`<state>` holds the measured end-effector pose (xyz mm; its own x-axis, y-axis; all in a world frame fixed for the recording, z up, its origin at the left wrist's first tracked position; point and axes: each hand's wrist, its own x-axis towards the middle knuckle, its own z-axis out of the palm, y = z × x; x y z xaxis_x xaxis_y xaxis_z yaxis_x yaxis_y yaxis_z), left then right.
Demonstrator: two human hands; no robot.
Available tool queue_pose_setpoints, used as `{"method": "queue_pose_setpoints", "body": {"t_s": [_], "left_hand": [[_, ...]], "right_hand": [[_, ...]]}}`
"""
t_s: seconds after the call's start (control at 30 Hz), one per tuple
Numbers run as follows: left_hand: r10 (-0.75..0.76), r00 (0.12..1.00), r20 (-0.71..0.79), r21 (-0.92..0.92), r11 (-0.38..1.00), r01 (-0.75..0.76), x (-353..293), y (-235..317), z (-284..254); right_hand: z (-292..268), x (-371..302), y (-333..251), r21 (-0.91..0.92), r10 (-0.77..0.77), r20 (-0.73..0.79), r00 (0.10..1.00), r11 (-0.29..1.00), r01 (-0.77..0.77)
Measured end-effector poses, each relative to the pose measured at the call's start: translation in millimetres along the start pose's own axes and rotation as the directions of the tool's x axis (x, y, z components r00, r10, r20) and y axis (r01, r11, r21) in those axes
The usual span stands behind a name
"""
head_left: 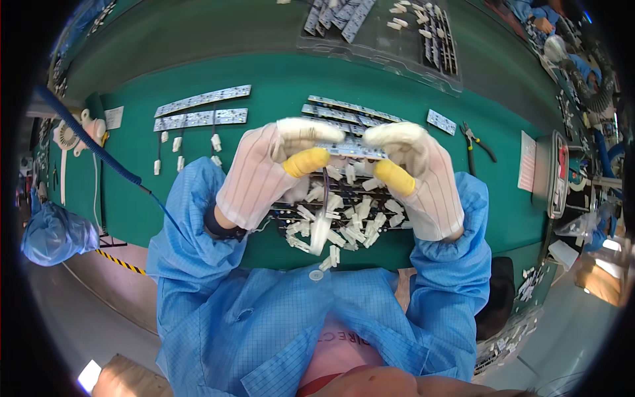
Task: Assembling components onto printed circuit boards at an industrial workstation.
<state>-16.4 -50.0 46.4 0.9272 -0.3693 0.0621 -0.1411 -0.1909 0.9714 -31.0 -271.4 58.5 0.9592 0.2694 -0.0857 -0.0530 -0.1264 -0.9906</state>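
Note:
My left hand (254, 172) and my right hand (426, 175), in striped white gloves with yellow covers on the thumbs, grip opposite ends of an LED circuit board strip (354, 151). Fingers lie along its far side and thumbs along the near side. From the strip hangs a dark cable ending in a white plug connector (320, 233), blurred. Beneath it lies a heap of white connectors (357, 228) on wires, over more strips. Just beyond my hands, further LED strips (337, 114) rest on the green mat (278, 79). My gloves hide the held strip's ends.
Two LED strips (202, 120) with dangling connectors lie at left. A short board (441, 122) and cutting pliers (471, 145) sit at right. Beyond stands a clear plastic tray (383, 61) of boards. A blue cord (99, 151) crosses near my left sleeve; a small white fan (67, 136) is far left.

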Motion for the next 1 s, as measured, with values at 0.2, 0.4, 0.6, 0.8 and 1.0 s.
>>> {"method": "queue_pose_setpoints", "body": {"t_s": [0.2,0.4,0.6,0.8,1.0], "left_hand": [[0.164,0.909,-0.383,0.438,0.899,0.023,26.8,-15.5,-106.5],[0.121,0.922,-0.369,0.736,0.643,0.210,-2.4,-90.9,-188.2],[0.556,0.749,-0.360,-0.547,0.525,-0.652,-0.7,41.5,-103.1],[0.636,0.734,-0.236,-0.719,0.394,-0.573,-39.8,59.0,-68.3],[0.807,0.590,-0.014,-0.895,0.253,-0.367,-86.6,67.7,-83.5]], "right_hand": [[-21.0,-11.3,-8.3,0.091,-0.223,-0.241,0.945,0.964,0.250],[-75.3,-11.4,4.1,-0.099,-0.178,-0.350,0.920,0.983,0.153],[-107.8,8.3,31.0,-0.425,-0.182,-0.440,0.879,0.905,-0.025],[-122.6,27.6,64.2,-0.713,-0.266,-0.339,0.902,0.699,-0.061],[-114.6,23.8,58.0,-0.721,-0.321,-0.342,0.883,0.693,-0.028]]}}
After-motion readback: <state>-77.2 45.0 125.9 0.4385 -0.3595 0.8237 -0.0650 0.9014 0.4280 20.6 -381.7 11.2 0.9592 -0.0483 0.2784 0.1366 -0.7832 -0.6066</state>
